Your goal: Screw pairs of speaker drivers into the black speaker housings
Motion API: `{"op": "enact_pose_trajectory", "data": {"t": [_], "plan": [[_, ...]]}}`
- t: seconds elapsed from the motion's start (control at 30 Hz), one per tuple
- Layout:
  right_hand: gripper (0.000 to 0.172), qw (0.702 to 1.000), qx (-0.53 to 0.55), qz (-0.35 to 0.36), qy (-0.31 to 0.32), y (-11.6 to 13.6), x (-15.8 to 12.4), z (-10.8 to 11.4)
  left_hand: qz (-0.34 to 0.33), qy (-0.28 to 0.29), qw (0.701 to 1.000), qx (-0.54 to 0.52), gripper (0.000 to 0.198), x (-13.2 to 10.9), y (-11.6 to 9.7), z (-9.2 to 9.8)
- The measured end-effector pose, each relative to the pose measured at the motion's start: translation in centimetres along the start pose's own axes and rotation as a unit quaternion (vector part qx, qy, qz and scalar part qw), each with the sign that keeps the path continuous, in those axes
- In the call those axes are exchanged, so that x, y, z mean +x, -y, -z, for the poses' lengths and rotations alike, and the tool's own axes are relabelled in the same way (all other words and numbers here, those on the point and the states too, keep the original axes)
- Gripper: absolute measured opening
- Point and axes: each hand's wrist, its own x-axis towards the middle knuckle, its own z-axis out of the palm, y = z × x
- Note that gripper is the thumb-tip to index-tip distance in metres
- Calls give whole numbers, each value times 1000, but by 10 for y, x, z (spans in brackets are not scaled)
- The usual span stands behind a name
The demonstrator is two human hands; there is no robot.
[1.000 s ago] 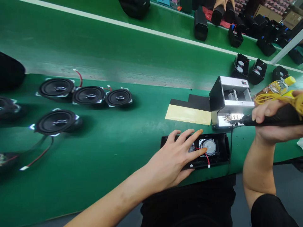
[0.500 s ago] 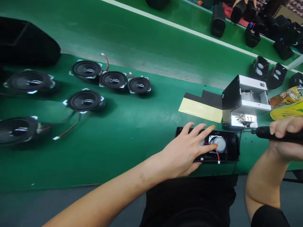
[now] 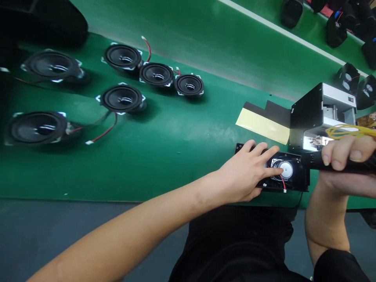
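My left hand [image 3: 249,170] lies spread across a black speaker panel [image 3: 301,181], its thumb by the near edge. One fingertip touches the round silver back of a small speaker driver [image 3: 286,170] set in the panel. From that driver comes a short red wire [image 3: 282,182] with a white plug. In my right hand [image 3: 346,154] is a black electric screwdriver [image 3: 315,161], gripped level, its front end over the panel's right part. The tip is hard to make out. Part of the panel is hidden under my left hand.
Several larger speaker drivers [image 3: 125,98] lie cone-up on the green table [image 3: 176,168] at left. A yellow-and-black sheet [image 3: 264,124] lies beyond the panel, beside a black-and-silver machine [image 3: 307,113]. A big black case [image 3: 55,23] stands far left. More black boxes [image 3: 292,13] are at upper right.
The screwdriver has moved left from beside the panel to over its right part. My left hand stays spread on the panel. The whole view has shifted.
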Motion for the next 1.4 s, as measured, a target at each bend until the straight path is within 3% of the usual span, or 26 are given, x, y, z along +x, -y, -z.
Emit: {"op": "enact_pose_trajectory", "data": {"t": [0.17, 0.33, 0.47, 0.57, 0.7, 1.03, 1.23, 1.4], "plan": [[73, 995, 13, 89, 34, -28, 0, -30, 9, -2, 1000, -12, 75, 1, -1, 1], [77, 996, 15, 76, 47, -35, -1, -39, 8, 11, 1000, -11, 76, 1, -2, 2], [66, 997, 27, 52, 53, -30, -1, -46, 7, 16, 1000, -9, 79, 2, -2, 3], [58, 998, 37, 28, 52, -28, 0, -48, 7, 22, 1000, -5, 79, 2, -2, 3], [67, 998, 34, 38, 34, -33, -1, -47, 9, 23, 1000, -7, 79, 2, -2, 4], [64, 996, 75, 28, 42, -45, -2, -44, 2, 20, 1000, -6, 77, 1, -2, 5], [68, 993, 91, -16, 69, -44, -6, -49, 6, 55, 998, -1, 76, 3, -3, 9], [69, 991, 91, -41, 91, -46, -6, -49, 5, 50, 999, 2, 75, 3, -2, 7]]}}
